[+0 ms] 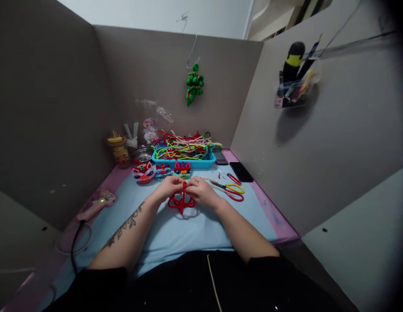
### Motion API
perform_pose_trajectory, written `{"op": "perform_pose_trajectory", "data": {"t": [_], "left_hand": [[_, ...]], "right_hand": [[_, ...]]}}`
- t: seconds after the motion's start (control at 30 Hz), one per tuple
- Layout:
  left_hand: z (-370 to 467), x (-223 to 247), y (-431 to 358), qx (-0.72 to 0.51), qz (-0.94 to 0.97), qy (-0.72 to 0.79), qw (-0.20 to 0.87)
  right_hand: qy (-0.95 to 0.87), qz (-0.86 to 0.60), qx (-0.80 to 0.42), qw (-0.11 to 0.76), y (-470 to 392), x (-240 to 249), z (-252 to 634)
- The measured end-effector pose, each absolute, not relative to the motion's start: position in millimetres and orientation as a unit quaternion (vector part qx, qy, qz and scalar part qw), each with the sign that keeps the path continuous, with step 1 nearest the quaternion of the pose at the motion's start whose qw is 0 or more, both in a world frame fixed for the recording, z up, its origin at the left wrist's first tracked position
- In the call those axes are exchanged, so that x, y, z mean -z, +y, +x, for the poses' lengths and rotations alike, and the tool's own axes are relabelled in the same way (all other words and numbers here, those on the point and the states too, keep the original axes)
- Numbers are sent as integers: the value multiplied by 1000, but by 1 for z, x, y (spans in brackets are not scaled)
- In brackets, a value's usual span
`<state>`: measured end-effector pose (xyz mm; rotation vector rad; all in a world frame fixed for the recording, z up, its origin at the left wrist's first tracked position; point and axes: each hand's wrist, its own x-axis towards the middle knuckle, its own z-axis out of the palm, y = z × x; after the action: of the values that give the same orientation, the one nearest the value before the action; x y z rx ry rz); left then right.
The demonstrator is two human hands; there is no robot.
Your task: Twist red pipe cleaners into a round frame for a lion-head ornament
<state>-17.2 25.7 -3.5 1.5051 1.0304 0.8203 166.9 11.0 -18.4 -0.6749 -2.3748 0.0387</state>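
Between my hands is a red pipe cleaner frame (182, 203), bent into several open loops, held just above the blue cloth. My left hand (171, 185) pinches its upper strand from the left. From the right, my right hand (199, 190) closes on the same top part; the exact spot under the fingertips is hidden. Beyond my hands stand three colourful fuzzy animal heads: a pink-and-red one (143, 173), a blue one (163, 172) and a red-and-green one (182, 169). Scissors with yellow and red handles (234, 189) lie right of my right hand.
A blue tray (188, 164) heaped with pipe cleaners (185, 147) stands at the back. A black phone (241, 172) and red cutter (234, 179) lie right. A pink glue gun (97, 206) with a cable sits left, near a metal bowl (143, 155). Partition walls enclose the desk.
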Motion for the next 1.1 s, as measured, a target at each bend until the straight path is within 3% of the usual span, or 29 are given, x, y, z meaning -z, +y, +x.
{"op": "perform_pose_trajectory", "data": {"t": [0.13, 0.53, 0.83, 1.1], "left_hand": [[-14, 3, 25, -376, 632, 429, 525], [-14, 6, 26, -411, 643, 406, 504], [-13, 5, 24, -408, 666, 341, 523], [-9, 0, 16, -402, 677, 317, 528]], "right_hand": [[-893, -257, -90, 359, 13, 21, 168], [-872, -254, -149, 391, 8, 15, 165], [-720, -366, -356, 470, 6, 9, 167], [-592, -383, -490, 512, 14, 11, 168]]}}
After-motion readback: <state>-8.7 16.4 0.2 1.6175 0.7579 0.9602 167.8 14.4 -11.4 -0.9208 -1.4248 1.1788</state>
